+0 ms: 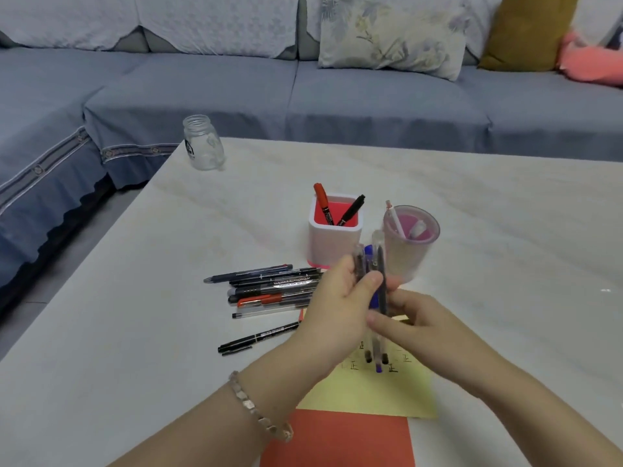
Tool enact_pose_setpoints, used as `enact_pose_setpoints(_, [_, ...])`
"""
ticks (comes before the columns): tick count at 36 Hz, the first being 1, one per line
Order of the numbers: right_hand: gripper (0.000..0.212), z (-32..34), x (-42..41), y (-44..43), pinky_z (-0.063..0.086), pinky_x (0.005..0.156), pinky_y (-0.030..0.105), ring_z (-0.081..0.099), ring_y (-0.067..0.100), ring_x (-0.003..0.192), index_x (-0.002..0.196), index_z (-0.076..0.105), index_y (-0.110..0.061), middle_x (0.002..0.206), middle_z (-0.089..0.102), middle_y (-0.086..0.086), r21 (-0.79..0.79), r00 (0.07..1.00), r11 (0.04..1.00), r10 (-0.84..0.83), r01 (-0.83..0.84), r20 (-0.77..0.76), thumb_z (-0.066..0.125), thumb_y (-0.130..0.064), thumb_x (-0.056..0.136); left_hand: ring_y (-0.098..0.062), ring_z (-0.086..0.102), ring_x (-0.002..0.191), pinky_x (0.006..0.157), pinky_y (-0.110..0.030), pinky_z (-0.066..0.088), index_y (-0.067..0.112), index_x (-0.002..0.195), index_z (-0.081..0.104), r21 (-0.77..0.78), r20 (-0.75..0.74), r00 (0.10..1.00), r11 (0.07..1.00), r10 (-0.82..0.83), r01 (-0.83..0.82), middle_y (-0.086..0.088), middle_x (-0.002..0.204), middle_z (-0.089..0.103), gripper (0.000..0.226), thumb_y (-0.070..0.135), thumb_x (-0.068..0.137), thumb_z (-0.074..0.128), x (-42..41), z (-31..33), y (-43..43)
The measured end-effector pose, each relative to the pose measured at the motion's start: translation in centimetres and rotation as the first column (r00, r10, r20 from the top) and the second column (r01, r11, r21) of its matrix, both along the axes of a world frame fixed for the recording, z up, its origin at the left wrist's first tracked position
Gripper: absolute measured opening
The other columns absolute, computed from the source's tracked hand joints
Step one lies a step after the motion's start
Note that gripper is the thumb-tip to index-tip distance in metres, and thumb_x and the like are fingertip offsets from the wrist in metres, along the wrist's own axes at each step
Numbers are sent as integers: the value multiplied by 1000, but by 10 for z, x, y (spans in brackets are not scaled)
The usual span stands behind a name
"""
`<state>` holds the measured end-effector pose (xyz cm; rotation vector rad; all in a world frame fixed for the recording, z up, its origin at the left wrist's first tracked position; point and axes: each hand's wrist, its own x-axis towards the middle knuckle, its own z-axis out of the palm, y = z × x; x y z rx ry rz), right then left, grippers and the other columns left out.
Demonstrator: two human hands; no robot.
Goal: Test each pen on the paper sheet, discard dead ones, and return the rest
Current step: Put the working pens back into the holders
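Red paper (337, 439) lies closest, at six o'clock on the table (505, 230), its far edge meeting a yellow sheet (371, 396) that bears small written characters. Over that sheet both hands come together round a bundle of pens (376, 274), held upright with tips down. The left hand (333, 308) grips the upper barrels, thumb across them, and the right hand (414, 321) pinches lower down. Whether the tips touch the sheet I cannot tell. At nine o'clock from the bundle lies a heap of loose pens (269, 291), with a black marker (259, 338) apart from it. At twelve stands a square pink holder (333, 244), and at one a round pink cup (409, 251). Far off at ten is a glass jar (202, 143).
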<state>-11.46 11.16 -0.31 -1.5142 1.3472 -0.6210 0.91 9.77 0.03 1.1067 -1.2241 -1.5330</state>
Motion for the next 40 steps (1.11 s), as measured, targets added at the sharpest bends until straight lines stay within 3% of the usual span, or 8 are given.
enact_pose_setpoints(7, [10,30,-16,-23,39,54,10,52,-1,53,78,68,-20,58,61,-6,-203,980,963,-155,178,125,61,-14,83,-8,60,106,96,-25,45,28,104,55,-166,21,997,983,-72,75,0,110,65,28,5,97,40,-27,23,-17])
enact_pose_setpoints(11, [12,32,-28,-35,28,42,7,37,1,41,75,64,-22,51,44,-9,-256,988,954,-152,156,39,60,-15,84,-5,62,96,85,-15,49,22,106,57,-162,-18,989,976,-147,143,-1,106,66,24,6,97,42,-34,29,-28])
enact_pose_setpoints(15, [25,37,-40,-44,35,47,12,42,4,46,65,56,-29,55,43,-10,-371,988,926,-122,77,-99,59,-15,86,1,61,94,76,-10,47,22,112,56,-223,-1,990,965,-140,136,2,107,65,28,3,94,49,-34,29,-37])
enact_pose_setpoints(20, [20,46,-54,-61,48,66,36,56,15,70,68,57,-23,80,49,-1,-673,948,735,-268,88,-169,63,-13,85,6,48,115,97,-26,45,41,119,43,-324,212,977,945,20,51,16,126,48,46,9,89,58,-14,10,-45])
enact_pose_setpoints(24, [12,37,-62,-82,54,74,38,62,26,79,88,61,2,93,47,3,-698,925,660,-379,277,8,60,-9,87,3,46,108,78,-1,35,29,129,43,-344,619,772,934,147,97,14,123,44,43,18,90,57,25,-20,-44])
enact_pose_setpoints(27, [16,23,-57,-91,44,65,9,61,18,74,71,57,-7,86,50,6,-635,910,713,-413,298,-36,59,-9,87,-2,46,107,86,-14,34,24,123,51,-318,818,548,931,172,182,13,115,46,39,26,86,62,53,-41,-35])
enact_pose_setpoints(32, [25,-5,-51,-95,31,51,22,47,23,62,67,51,-6,62,45,1,-514,846,820,-444,252,-294,60,-17,87,-7,43,110,88,-22,35,30,119,50,-147,967,243,945,76,291,14,115,48,48,50,77,65,86,-64,-22])
enact_pose_setpoints(40, [24,-11,-45,-83,33,54,9,53,21,73,92,61,-10,89,59,5,-511,796,758,-567,405,-211,74,-21,76,-11,44,110,85,-21,33,24,122,53,-211,957,253,937,140,279,9,119,46,43,40,83,62,104,-83,-16])
